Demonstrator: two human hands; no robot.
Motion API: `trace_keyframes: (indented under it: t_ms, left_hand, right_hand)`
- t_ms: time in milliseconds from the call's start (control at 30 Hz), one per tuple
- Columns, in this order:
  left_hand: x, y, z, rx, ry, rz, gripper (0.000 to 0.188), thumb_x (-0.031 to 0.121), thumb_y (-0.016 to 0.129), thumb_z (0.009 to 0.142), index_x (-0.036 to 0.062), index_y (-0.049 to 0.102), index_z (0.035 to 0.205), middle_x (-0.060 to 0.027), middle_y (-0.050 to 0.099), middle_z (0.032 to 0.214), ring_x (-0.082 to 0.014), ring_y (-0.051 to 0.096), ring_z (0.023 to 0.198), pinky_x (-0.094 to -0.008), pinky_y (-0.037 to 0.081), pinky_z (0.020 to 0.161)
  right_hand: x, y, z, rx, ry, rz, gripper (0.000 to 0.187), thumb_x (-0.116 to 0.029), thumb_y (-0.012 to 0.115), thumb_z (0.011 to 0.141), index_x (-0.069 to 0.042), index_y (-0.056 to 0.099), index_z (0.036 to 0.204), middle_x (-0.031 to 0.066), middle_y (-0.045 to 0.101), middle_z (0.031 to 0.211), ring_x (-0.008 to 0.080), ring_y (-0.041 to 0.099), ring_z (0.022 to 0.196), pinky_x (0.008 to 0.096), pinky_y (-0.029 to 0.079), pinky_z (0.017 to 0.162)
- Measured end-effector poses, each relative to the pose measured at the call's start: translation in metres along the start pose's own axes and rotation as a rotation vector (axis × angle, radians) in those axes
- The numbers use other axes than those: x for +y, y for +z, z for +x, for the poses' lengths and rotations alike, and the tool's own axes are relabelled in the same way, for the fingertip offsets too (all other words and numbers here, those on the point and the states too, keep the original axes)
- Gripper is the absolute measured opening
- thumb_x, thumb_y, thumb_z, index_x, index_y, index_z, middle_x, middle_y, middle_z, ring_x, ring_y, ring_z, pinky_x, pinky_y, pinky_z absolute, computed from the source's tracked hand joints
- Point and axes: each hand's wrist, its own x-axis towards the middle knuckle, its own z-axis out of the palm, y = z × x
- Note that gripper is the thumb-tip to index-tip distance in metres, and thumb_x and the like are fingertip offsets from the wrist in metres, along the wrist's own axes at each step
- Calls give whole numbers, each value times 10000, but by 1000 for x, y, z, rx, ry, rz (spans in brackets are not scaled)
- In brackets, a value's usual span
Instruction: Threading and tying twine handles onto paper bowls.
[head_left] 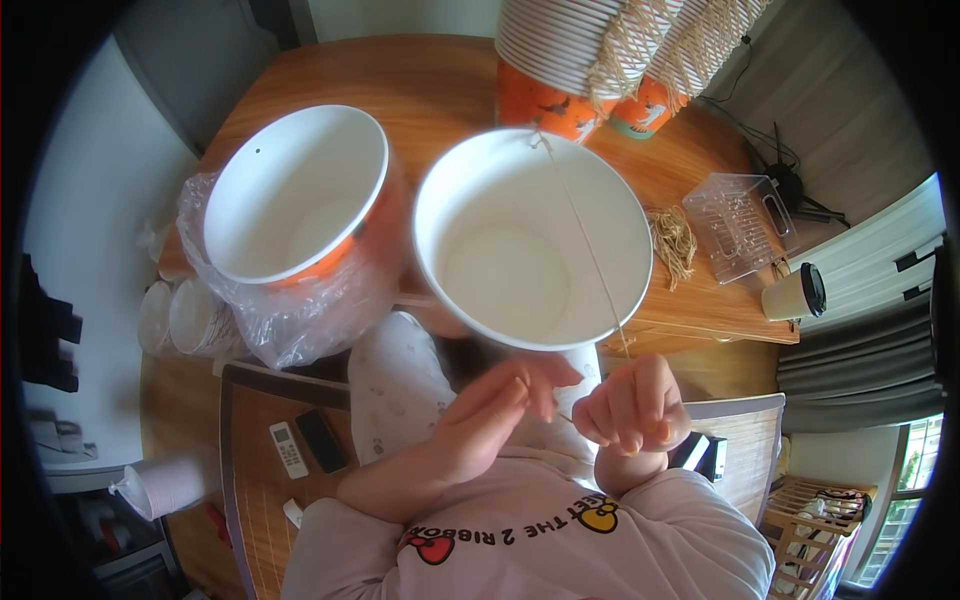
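A white-lined paper bucket stands in front of me, its opening tilted toward me. A thin string is knotted at its far rim and crosses the opening to my right hand, whose fingers are curled closed on it just past the near rim. Beside it, my left hand has its fingers bent and pressed together. A short bit of string shows between the two hands, close to the left fingertips. Whatever the left fingers hold is hidden. Left of this bucket, a second, orange-sided bucket has a small hole near its rim.
Tall stacks of buckets with string handles stand at the back. Loose string, a clear box and a black-lidded cup sit on the right. Clear plastic wrap surrounds the left bucket. A remote and phone lie beside me.
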Motion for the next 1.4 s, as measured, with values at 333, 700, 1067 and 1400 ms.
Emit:
trace_keyframes:
  t_ms: [333,700,1067,1400]
  left_hand:
    - [19,-3,1,-86,124,38,307,281,376,1074,80,481,868,-42,492,869,-120,440,771,-242,367,760]
    - [21,10,4,-66,122,432,234,263,446,1053,51,506,973,-2,485,872,-54,388,765,-215,332,702]
    - [14,5,0,-10,299,571,107,60,512,994,11,576,1065,-48,561,873,-104,508,768,-256,407,698]
    - [31,2,6,4,550,1018,172,-19,729,787,59,671,928,-43,624,864,-224,549,741,-326,454,711]
  right_hand:
    - [-11,5,-9,353,-37,-486,165,-172,662,882,-71,533,902,104,605,834,176,555,731,322,432,719]
    - [2,28,11,192,-253,-1282,333,-42,683,910,-60,447,1144,215,631,1202,242,564,1002,383,454,898]
    - [12,33,17,244,-274,-1186,357,17,754,852,-51,479,1070,98,750,990,161,567,876,290,450,814]
    - [12,26,18,247,-259,-1111,437,-45,853,776,-104,490,1012,60,751,950,112,505,868,287,415,793]
